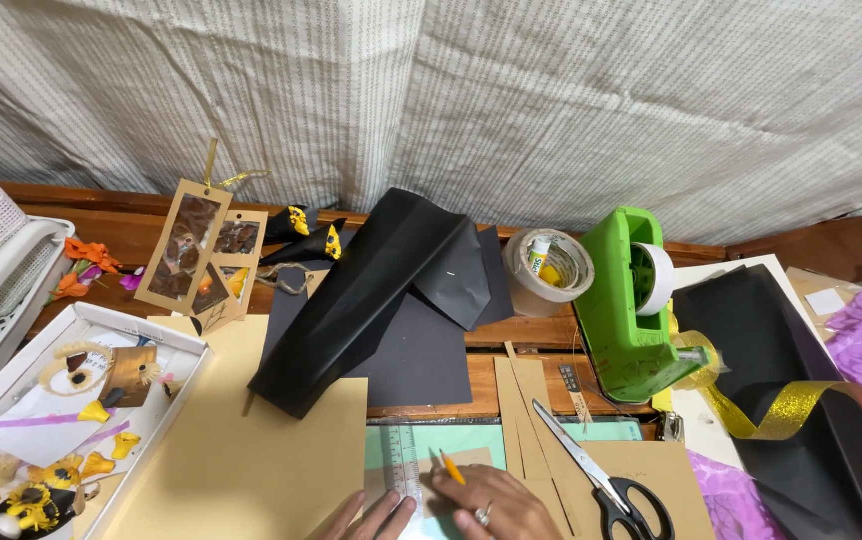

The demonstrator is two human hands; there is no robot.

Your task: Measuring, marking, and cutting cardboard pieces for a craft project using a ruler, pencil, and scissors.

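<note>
At the near edge of the desk point(511, 330), the left hand point(376, 518) presses flat on a clear ruler point(403, 462) while the right hand point(496, 505) pinches a yellow pencil point(452, 467), scissors point(606, 480) just right.

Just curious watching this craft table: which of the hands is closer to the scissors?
The right hand is closer; the scissors lie just to its right. The left hand sits farther left, beyond the clear ruler.

Wooden tabletop point(526, 332) is largely covered. Green tape dispenser point(631, 305) and masking tape roll point(549, 265) are set toward the far edge, black paper sheets point(381, 290) mid-table, white tray point(176, 345) at the left edge, black-handled scissors point(606, 475) near the front edge.
</note>
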